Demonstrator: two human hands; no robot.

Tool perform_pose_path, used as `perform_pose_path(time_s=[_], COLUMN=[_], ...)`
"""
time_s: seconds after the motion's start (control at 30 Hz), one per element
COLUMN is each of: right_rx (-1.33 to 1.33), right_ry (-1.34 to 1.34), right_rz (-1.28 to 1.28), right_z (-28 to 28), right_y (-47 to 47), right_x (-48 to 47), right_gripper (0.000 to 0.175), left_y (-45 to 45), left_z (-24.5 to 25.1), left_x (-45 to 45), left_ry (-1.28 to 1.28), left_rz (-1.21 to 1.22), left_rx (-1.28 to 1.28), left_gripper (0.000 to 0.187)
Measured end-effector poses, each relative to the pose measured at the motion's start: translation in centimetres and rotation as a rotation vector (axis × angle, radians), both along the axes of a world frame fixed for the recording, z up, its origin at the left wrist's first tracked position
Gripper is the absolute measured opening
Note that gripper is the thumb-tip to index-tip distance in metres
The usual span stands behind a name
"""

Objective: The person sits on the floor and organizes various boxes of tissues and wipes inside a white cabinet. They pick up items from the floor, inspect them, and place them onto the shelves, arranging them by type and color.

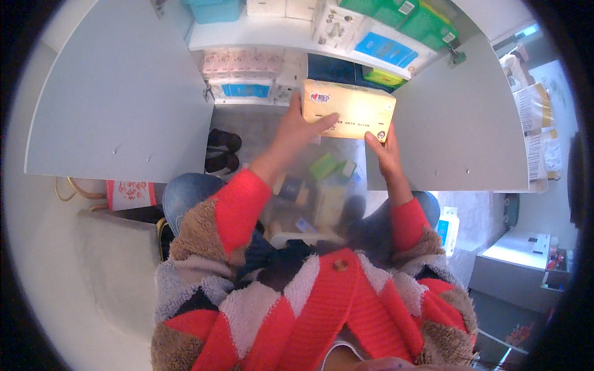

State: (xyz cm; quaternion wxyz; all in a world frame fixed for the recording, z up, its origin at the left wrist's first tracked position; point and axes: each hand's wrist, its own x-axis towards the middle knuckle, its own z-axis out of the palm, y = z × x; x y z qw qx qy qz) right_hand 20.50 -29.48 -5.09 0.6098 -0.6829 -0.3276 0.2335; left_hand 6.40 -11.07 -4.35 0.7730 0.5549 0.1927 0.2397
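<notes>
Both of my hands hold one yellow tissue pack with printed writing in front of an open cabinet. My left hand grips its left end, the thumb lying across the front face. My right hand holds the lower right corner with the thumb in front. Just behind the pack, dark blue packs and a yellow-green pack lie on the lower shelf. Left of them sit pink-and-white packs above a white pack with a blue panel.
Cabinet doors stand open at left and right. The upper shelf bears green packs and a light-blue bin. Dark shoes and green packs lie on the floor below.
</notes>
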Motion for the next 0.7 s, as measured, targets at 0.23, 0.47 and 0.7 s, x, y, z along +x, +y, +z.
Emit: perform_pose_path(time_s=[0.23,0.47,0.7], right_rx=[0.087,0.233,0.219], right_ry=[0.374,0.547,0.861], right_rz=[-0.027,0.169,0.180], right_z=[-1.6,-1.4,-0.1], right_y=[0.8,2.4,7.4], right_x=[0.3,-1.5,-3.4], right_gripper=[0.054,0.053,0.055], left_y=[-0.3,2.4,4.0], left_z=[-1.6,0.8,1.4], left_x=[0.8,-1.2,-2.1], left_ry=[0.215,0.145,0.132], left_rz=[0.167,0.116,0.387], left_rx=[0.290,-0.301,-0.135], left_gripper=[0.078,0.092,0.081])
